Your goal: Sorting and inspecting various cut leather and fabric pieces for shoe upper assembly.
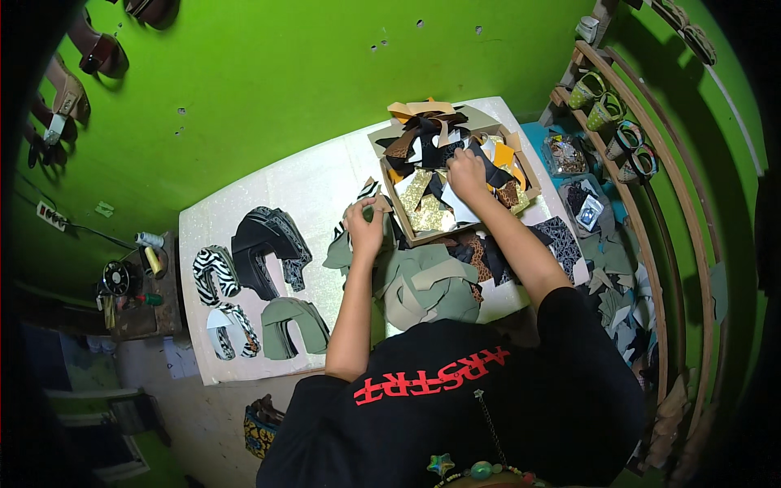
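My right hand [466,175] reaches into a cardboard box [419,239] heaped with cut scraps. Its fingers are curled among the scraps, next to a black piece [491,168]; what they grip is hidden. To the left of the box, my left hand [365,228] has bent fingers at a small pile with a zebra-striped piece [368,189] and a tan piece [381,203]. I cannot make out what lies between those fingers. In front of the box spreads a heap of olive-green cut pieces [431,285]. Glittery gold scraps [423,213] lie inside the box.
Stacked U-shaped pieces stand on the white table [268,191]: black [259,244], zebra-striped [215,274], white-and-zebra [232,332] and olive [293,327]. Patterned black pieces [557,248] lie right. A wooden rack [643,220] holds sandals [604,111]; scrap-filled bags [586,203] sit beside it.
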